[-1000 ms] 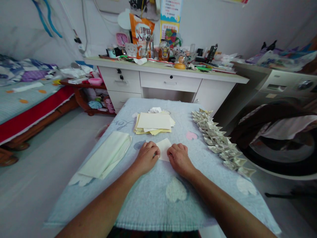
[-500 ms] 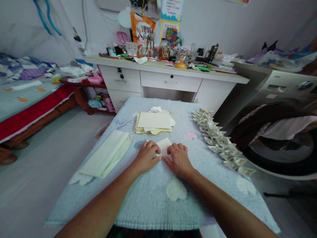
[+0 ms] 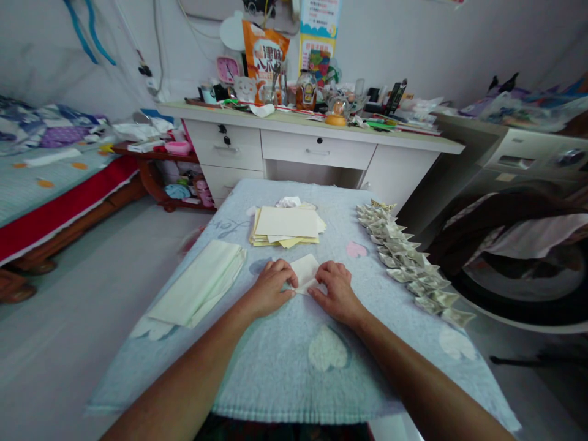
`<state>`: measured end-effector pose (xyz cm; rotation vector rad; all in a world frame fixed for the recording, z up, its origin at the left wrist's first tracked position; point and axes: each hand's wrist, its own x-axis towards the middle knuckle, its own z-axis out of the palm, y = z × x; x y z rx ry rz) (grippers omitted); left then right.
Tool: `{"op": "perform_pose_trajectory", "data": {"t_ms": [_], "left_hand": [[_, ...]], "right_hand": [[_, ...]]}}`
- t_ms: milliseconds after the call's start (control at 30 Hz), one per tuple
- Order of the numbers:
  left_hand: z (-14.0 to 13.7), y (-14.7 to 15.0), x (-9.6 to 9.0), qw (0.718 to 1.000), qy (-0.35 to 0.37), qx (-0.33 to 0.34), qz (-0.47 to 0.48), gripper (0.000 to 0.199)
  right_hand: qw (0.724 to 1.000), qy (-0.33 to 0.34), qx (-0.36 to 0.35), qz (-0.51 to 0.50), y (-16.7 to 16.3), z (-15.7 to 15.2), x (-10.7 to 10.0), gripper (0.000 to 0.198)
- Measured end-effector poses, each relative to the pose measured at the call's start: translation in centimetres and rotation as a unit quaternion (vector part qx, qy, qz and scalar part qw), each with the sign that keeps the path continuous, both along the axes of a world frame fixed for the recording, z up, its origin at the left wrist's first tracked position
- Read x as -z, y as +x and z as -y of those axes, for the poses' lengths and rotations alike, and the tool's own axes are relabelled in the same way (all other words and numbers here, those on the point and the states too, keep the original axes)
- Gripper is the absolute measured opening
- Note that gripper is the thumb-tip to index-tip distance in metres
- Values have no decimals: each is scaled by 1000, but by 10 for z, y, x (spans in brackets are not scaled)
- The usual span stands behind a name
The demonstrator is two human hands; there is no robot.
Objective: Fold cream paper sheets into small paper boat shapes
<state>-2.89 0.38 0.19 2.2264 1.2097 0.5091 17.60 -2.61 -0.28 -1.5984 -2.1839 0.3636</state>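
A small white sheet of paper [image 3: 305, 269], partly folded, lies on the cloth-covered table between my hands. My left hand [image 3: 274, 285] pinches its left side, fingers curled at the near left edge. At the right edge, my right hand [image 3: 336, 290] grips the paper with thumb and curled fingers. My fingers hide parts of both sides. Beyond them sits a stack of cream and yellow paper sheets [image 3: 286, 222]. To the left lies a folded pale green-white bundle [image 3: 201, 282], of paper or cloth. Rows of folded paper pieces [image 3: 404, 257] with pointed ends run along the right side.
The table wears a light blue cloth [image 3: 271, 373] with heart patterns. A white crumpled piece [image 3: 288, 202] lies behind the stack. Past the table stands a white desk [image 3: 316, 150] with clutter on top. A washing machine [image 3: 519, 184] is at the right, a bed [image 3: 68, 202] at the left.
My right hand has shifted slightly right and the gap between my thumbs has widened. More of the paper now shows between my hands.
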Motion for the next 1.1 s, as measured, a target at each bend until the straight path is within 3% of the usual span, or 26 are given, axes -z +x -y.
{"op": "perform_pose_trajectory", "data": {"t_ms": [333,1100], "left_hand": [[0,3,3,1000,20,-16,2,4],[0,8,7,998,41,-42,-15,2]], "right_hand": [[1000,-13,-1,17,-1,-2,0,16],[999,-19,20,43,-5,-2,0,17]]}}
